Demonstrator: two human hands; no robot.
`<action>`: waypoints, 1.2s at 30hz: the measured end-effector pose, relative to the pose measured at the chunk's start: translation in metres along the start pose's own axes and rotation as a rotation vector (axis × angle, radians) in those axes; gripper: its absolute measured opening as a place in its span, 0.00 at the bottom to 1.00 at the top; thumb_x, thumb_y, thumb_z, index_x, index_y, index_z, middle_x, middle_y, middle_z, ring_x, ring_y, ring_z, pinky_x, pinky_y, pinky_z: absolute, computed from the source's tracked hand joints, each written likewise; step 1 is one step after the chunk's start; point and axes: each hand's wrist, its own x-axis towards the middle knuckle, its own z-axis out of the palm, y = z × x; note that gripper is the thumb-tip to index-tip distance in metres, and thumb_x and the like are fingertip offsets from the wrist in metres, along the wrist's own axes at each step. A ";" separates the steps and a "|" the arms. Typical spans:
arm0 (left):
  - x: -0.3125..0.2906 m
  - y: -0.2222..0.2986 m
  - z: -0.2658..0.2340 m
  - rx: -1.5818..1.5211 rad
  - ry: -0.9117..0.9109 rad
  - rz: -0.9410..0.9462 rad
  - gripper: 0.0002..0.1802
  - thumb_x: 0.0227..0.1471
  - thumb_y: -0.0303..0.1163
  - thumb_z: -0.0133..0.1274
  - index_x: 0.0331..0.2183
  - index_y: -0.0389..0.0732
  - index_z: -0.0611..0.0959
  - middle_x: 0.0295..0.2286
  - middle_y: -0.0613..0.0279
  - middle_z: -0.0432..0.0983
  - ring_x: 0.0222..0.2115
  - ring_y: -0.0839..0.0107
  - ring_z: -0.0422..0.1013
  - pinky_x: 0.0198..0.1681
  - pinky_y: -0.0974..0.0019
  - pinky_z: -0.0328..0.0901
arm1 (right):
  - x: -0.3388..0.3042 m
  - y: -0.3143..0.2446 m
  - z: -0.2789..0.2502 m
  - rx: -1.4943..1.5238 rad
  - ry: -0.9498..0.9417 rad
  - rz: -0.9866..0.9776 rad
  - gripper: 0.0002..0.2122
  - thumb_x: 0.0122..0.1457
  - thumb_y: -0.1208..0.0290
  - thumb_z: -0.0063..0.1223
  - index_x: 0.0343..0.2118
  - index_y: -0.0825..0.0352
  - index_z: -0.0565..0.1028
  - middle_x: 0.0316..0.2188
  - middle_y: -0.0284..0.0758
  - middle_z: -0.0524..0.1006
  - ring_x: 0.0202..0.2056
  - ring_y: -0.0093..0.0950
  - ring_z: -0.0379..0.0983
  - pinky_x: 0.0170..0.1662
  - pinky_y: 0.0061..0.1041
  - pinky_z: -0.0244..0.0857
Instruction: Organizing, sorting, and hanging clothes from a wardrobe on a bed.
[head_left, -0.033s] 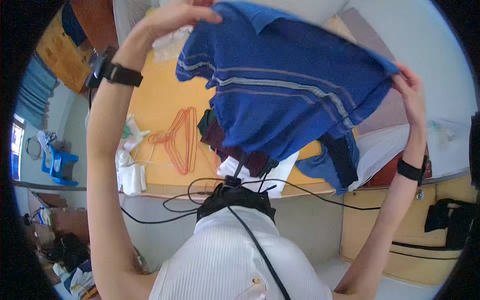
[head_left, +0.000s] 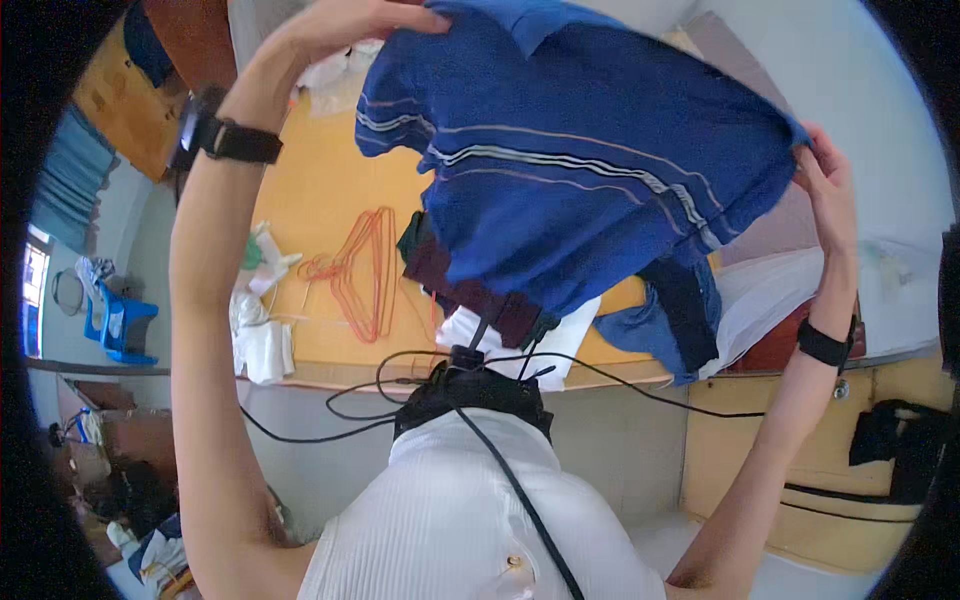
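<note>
Above the table point(head_left: 320, 180) I hold the shirt point(head_left: 580, 150) spread between both hands. My left hand point(head_left: 375, 18), partly out of view, pinches its edge beside the collar point(head_left: 535, 28); my right hand point(head_left: 828, 180) pinches the opposite corner. Its long axis crosses the table, sloping down rightward, the left hand nearer the collar.

Past the left edge of your counter point(head_left: 325, 190) you have a brightly lit window point(head_left: 36, 290), a blue curtain point(head_left: 72, 190) beside it and a blue plastic chair point(head_left: 124, 325). A brown wooden panel point(head_left: 125, 100) stands off toward the far left corner. Beyond your right edge rises a pale wall point(head_left: 860, 120); near the closest right corner sits a cream cabinet point(head_left: 830, 465) with a round knob point(head_left: 841, 389).
</note>
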 end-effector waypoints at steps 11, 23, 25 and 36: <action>0.035 0.034 0.056 0.034 0.058 0.041 0.16 0.48 0.39 0.46 0.33 0.36 0.76 0.27 0.65 0.71 0.29 0.77 0.65 0.32 0.75 0.60 | 0.034 -0.018 0.096 0.350 -0.077 0.066 0.15 0.55 0.68 0.41 0.45 0.67 0.64 0.37 0.29 0.70 0.36 0.17 0.67 0.38 0.15 0.61; 0.027 0.016 0.110 0.086 0.152 0.389 0.21 0.39 0.36 0.57 0.37 0.37 0.73 0.31 0.66 0.71 0.34 0.78 0.65 0.41 0.73 0.60 | 0.029 -0.015 0.148 0.374 -0.498 0.046 0.10 0.52 0.73 0.45 0.37 0.70 0.71 0.30 0.30 0.73 0.30 0.16 0.68 0.35 0.14 0.62; 0.019 -0.006 0.119 -0.004 0.018 0.273 0.22 0.38 0.35 0.57 0.38 0.37 0.73 0.32 0.64 0.71 0.34 0.77 0.65 0.41 0.73 0.60 | 0.028 -0.018 0.148 0.470 -0.472 0.036 0.10 0.52 0.73 0.45 0.36 0.71 0.71 0.30 0.30 0.73 0.30 0.16 0.68 0.35 0.14 0.62; 0.019 0.030 0.085 -0.399 -0.167 -0.082 0.16 0.44 0.35 0.49 0.37 0.37 0.74 0.22 0.67 0.70 0.20 0.81 0.64 0.22 0.81 0.59 | 0.018 -0.020 0.084 0.623 -0.182 -0.038 0.12 0.53 0.74 0.43 0.40 0.70 0.68 0.33 0.34 0.73 0.32 0.20 0.70 0.37 0.16 0.63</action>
